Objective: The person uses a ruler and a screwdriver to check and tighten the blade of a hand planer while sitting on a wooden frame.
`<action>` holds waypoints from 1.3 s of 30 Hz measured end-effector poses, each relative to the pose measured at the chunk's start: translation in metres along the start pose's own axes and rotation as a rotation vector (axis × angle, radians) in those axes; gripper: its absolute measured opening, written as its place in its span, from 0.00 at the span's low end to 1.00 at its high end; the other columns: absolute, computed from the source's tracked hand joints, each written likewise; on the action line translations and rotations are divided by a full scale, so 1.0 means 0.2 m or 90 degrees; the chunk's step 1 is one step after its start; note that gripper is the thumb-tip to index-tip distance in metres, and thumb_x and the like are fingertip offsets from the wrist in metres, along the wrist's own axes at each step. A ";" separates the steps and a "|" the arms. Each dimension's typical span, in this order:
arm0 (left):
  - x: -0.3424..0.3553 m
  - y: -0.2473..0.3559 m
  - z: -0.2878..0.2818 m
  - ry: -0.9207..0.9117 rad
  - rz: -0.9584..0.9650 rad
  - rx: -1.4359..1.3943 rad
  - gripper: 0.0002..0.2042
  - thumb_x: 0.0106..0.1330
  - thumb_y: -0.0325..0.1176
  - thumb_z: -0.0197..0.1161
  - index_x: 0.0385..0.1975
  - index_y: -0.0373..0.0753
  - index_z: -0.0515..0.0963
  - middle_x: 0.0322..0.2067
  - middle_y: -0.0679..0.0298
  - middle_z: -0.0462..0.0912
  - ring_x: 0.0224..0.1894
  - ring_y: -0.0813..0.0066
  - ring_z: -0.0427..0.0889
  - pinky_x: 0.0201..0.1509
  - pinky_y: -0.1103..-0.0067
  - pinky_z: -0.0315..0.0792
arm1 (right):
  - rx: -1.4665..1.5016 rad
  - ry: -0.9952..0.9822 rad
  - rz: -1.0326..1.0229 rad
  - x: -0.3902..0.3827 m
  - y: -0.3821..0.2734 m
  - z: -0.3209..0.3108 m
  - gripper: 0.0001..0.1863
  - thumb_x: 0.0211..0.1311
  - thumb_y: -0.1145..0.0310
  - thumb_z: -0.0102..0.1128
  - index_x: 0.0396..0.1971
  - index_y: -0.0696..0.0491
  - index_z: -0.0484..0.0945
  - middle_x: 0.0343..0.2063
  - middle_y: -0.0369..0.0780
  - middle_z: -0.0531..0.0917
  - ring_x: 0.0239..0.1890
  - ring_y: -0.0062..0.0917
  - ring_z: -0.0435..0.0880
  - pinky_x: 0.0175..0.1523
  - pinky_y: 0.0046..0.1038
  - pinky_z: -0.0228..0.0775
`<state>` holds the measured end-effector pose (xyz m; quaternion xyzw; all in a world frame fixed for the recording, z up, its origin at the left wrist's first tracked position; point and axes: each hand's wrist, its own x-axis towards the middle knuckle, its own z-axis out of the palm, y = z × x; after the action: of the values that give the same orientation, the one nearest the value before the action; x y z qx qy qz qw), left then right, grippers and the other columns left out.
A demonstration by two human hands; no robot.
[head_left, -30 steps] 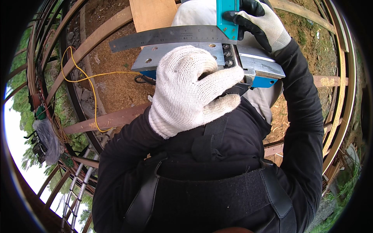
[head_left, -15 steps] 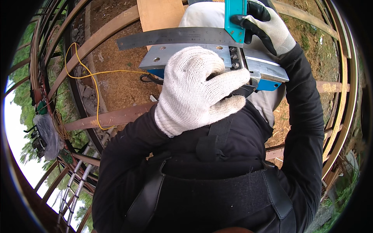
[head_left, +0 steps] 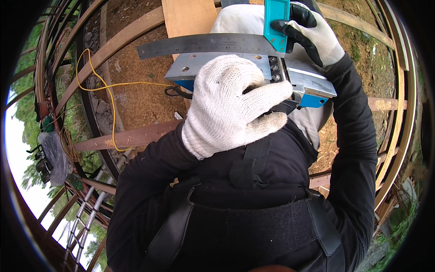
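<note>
An upturned electric planer (head_left: 308,81) with a blue body and metal sole rests at my lap, its bolted cutter slot exposed. My left hand (head_left: 238,106), in a white knit glove, is curled round its near part. A steel try square blade (head_left: 204,43) with printed graduations lies crosswise over the sole's far edge. My right hand (head_left: 308,36), in a white glove with black-coated fingers, grips the square's teal handle (head_left: 275,22) at the blade's right end. The part of the planer under my left hand is hidden.
A light wooden board (head_left: 190,16) is beyond the planer. Timber beams (head_left: 113,41) cross above dirt ground. A yellow cord (head_left: 111,109) runs toward the planer from the left. A metal ladder (head_left: 90,204) and a clear plastic bag (head_left: 56,158) are at the left.
Planer, square and both hands appear slightly further right and lower in the picture, along with some of the surroundings. Their arrangement and both grips look the same.
</note>
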<state>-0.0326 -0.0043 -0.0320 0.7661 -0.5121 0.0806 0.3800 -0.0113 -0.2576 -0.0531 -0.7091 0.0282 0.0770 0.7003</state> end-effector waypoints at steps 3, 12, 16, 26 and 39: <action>0.00 -0.01 0.00 -0.003 0.002 -0.005 0.25 0.44 0.46 0.80 0.44 0.44 0.88 0.34 0.63 0.76 0.40 0.60 0.78 0.47 0.64 0.73 | -0.003 -0.011 -0.006 0.01 0.01 0.00 0.17 0.65 0.79 0.66 0.53 0.58 0.76 0.35 0.35 0.84 0.35 0.17 0.83 0.40 0.21 0.76; 0.00 -0.01 0.01 0.007 0.002 -0.006 0.25 0.44 0.46 0.81 0.44 0.43 0.88 0.33 0.64 0.76 0.39 0.61 0.78 0.46 0.65 0.73 | -0.042 -0.019 -0.006 0.01 -0.02 0.00 0.06 0.67 0.76 0.65 0.42 0.59 0.81 0.31 0.34 0.83 0.33 0.16 0.82 0.40 0.20 0.74; 0.00 -0.01 0.00 -0.016 -0.005 -0.012 0.26 0.44 0.46 0.81 0.45 0.43 0.88 0.33 0.64 0.77 0.39 0.61 0.78 0.47 0.65 0.73 | -0.040 -0.037 0.001 0.01 -0.02 0.00 0.07 0.68 0.76 0.65 0.43 0.60 0.81 0.30 0.34 0.83 0.31 0.16 0.82 0.39 0.20 0.75; 0.00 0.00 -0.01 -0.025 -0.020 0.002 0.26 0.44 0.45 0.81 0.44 0.43 0.88 0.34 0.65 0.78 0.42 0.60 0.79 0.51 0.63 0.72 | -0.090 -0.028 -0.025 0.00 -0.03 0.00 0.10 0.68 0.77 0.64 0.47 0.60 0.80 0.32 0.34 0.84 0.33 0.16 0.82 0.41 0.20 0.74; -0.01 -0.01 -0.01 -0.021 -0.005 0.000 0.27 0.44 0.46 0.82 0.46 0.44 0.88 0.36 0.64 0.77 0.44 0.60 0.78 0.52 0.63 0.71 | -0.043 -0.042 -0.028 -0.01 -0.04 0.00 0.11 0.67 0.77 0.64 0.48 0.60 0.80 0.33 0.34 0.84 0.34 0.16 0.82 0.42 0.20 0.75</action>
<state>-0.0321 -0.0015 -0.0331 0.7693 -0.5152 0.0666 0.3720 -0.0115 -0.2575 -0.0456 -0.7301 -0.0128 0.0858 0.6778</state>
